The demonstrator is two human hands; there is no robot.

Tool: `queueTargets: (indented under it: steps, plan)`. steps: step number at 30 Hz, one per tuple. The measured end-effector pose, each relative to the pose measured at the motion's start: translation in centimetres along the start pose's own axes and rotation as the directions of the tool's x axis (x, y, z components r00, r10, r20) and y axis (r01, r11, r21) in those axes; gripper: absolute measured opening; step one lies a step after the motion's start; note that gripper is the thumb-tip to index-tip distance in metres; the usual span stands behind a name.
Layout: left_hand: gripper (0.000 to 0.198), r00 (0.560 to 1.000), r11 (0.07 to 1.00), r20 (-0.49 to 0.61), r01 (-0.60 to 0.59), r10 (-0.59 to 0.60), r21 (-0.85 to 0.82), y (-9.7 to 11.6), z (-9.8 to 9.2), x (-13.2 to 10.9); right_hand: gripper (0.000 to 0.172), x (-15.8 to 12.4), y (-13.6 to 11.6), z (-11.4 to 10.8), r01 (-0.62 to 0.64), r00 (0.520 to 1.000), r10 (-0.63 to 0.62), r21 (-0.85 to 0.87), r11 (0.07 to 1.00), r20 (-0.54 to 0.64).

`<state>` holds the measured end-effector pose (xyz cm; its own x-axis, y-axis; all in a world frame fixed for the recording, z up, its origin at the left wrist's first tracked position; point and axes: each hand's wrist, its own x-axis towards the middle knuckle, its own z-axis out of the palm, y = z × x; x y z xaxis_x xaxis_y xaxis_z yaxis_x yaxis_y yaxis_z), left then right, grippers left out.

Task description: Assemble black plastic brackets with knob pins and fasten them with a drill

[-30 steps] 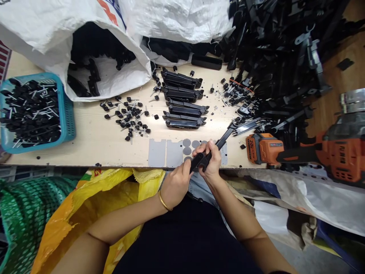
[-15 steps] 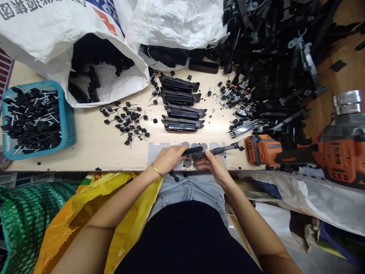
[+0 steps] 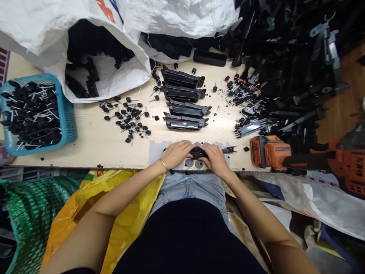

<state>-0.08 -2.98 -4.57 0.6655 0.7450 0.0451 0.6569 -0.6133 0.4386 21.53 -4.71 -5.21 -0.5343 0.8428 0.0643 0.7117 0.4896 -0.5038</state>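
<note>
Both of my hands press a long black plastic part (image 3: 199, 153) flat on a grey metal jig plate (image 3: 156, 149) at the table's near edge. My left hand (image 3: 177, 153) covers its left end with curled fingers. My right hand (image 3: 214, 159) grips its middle, and the part's forked tip sticks out to the right. Just beyond lies a row of several finished black parts (image 3: 184, 99).
Loose black-headed screws (image 3: 128, 116) lie left of the row, and a blue basket (image 3: 70, 118) at far left holds many more. White sacks (image 3: 119, 78) with black pieces sit behind. A big heap of black parts (image 3: 285, 64) fills the right. An orange cordless driver (image 3: 288, 154) lies at right.
The black part came down from being held tilted above the table edge to lying flat on the grey plate. Both hands followed it down and now press on it.
</note>
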Motion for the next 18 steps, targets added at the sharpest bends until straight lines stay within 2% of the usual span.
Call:
queueTargets:
  steps: [4,6,9,10,12,14,16,18]
  plan:
    - [0.032,0.999,0.999,-0.020,-0.036,0.037,0.021,-0.4,-0.3,0.1,0.034,-0.3,-0.1,-0.6,-0.001,1.000,0.001,0.040,0.999,0.008]
    - [0.032,0.997,0.997,-0.010,-0.072,0.072,0.037,-0.8,-0.5,0.6,0.035,0.0,0.0,-1.5,-0.029,0.999,0.026,0.119,0.992,0.032]
    - [0.033,0.992,0.988,0.023,-0.126,0.125,0.091,-1.2,-0.7,2.0,0.027,1.6,1.8,-3.7,-0.153,0.988,0.148,0.217,0.964,0.037]
    - [0.033,0.990,0.984,0.026,-0.138,0.136,0.110,-1.1,-0.7,2.6,0.025,2.6,2.9,-4.5,-0.225,0.973,0.231,0.187,0.956,-0.007]
    - [0.033,0.986,0.977,0.010,-0.166,0.166,0.134,-0.6,-0.9,3.6,0.026,5.2,5.8,-6.1,-0.395,0.901,0.393,0.028,0.918,-0.184]
    - [0.031,0.975,0.967,-0.029,-0.214,0.219,0.136,0.3,-1.2,3.9,0.031,8.3,8.7,-7.2,-0.496,0.843,0.439,-0.133,0.858,-0.310]
    - [0.031,0.956,0.956,-0.091,-0.268,0.279,0.116,0.8,-1.7,3.4,0.035,11.2,11.1,-7.7,-0.548,0.823,0.463,-0.241,0.801,-0.330]
    - [0.027,0.947,0.964,-0.184,-0.253,0.264,0.081,0.4,-2.3,2.3,0.035,13.2,12.8,-7.8,-0.566,0.821,0.490,-0.305,0.766,-0.293]
